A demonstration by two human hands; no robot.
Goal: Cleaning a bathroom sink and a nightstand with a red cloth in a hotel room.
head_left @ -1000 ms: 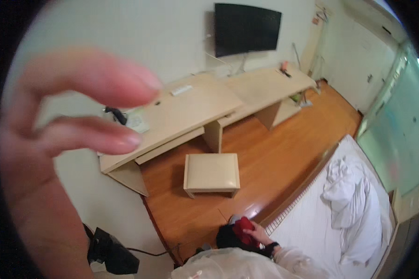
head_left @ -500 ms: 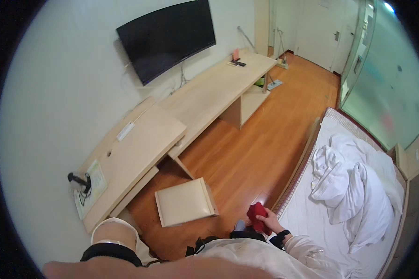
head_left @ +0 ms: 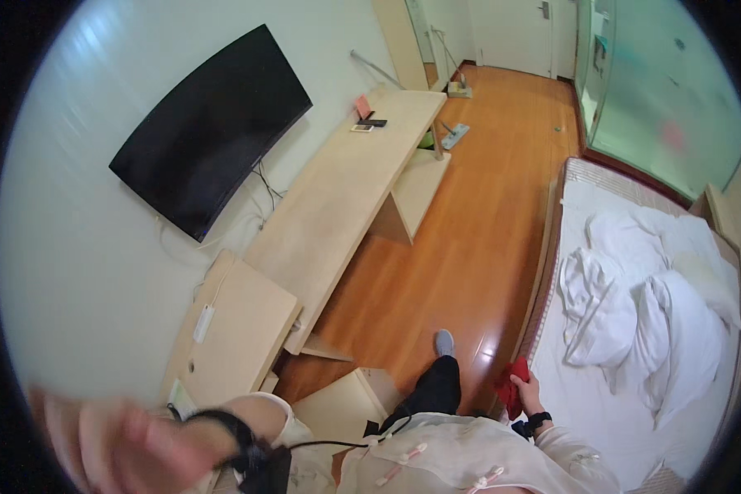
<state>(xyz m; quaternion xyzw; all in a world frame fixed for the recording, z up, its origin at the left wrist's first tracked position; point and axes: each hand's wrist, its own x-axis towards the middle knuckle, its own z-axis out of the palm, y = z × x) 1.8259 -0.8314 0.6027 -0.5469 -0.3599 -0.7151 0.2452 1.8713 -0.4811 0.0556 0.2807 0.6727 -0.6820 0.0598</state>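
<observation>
My right hand [head_left: 530, 393] is closed on a bunched red cloth [head_left: 512, 383], held low beside the near left edge of the bed. Close to the camera at the lower left is my left hand [head_left: 128, 440], raised and smeared by motion, so its grip does not show clearly. A black band with a cable circles that wrist. Below the left forearm sits a cream padded stool [head_left: 346, 403], partly hidden by my sleeve.
A long pale wooden desk [head_left: 329, 198] runs along the left wall under a black television [head_left: 214, 132]. White bedding [head_left: 667, 321] lies rumpled on the bed [head_left: 543, 412] at right. A flat mop [head_left: 455, 137] rests by the desk's far end; a white door [head_left: 514, 37] stands beyond.
My left hand has come into view at the lower left. The right hand and red cloth have shifted right, and a leg with a grey shoe now shows. The view has turned.
</observation>
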